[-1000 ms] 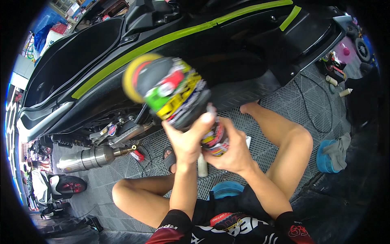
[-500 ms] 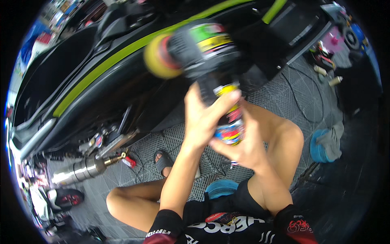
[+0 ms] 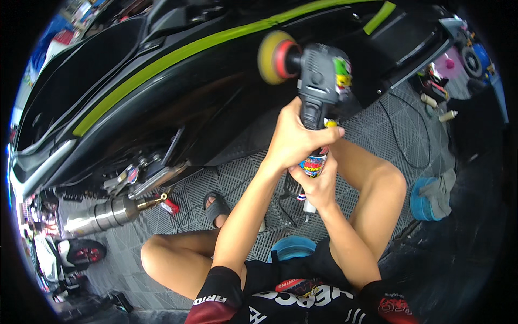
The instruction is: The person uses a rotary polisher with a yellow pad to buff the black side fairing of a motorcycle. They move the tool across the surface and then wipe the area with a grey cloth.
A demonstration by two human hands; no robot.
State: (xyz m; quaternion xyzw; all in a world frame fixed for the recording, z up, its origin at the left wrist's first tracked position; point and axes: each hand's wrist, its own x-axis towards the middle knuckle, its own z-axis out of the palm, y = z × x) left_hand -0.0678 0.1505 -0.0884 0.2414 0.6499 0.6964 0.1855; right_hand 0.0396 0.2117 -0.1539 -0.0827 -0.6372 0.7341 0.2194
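I hold a grey-black handheld polisher [image 3: 319,70] with stickers in front of a glossy black vehicle panel [image 3: 216,97]. Its round yellow foam pad [image 3: 270,56], with a red backing, points left and looks slightly blurred. I cannot tell if the pad touches the panel. My left hand [image 3: 291,141] is wrapped around the neck of the tool, thumb across it. Lower down, my right hand [image 3: 320,186] grips the sticker-covered handle end. A yellow-green tape strip [image 3: 162,65] runs along the panel above, and a short tape piece [image 3: 379,18] is stuck farther right.
A metal exhaust muffler [image 3: 105,216] juts out at left. One blue bucket [image 3: 294,245] stands between my legs; another blue bucket [image 3: 423,200] at right has a grey cloth [image 3: 440,191] over its rim. Bottles [image 3: 448,116] and a black cable [image 3: 402,135] lie on the grid floor.
The polisher has swung right, its pad also rising toward the tape strip. My left hand has shifted right with it. Both hands keep their hold.
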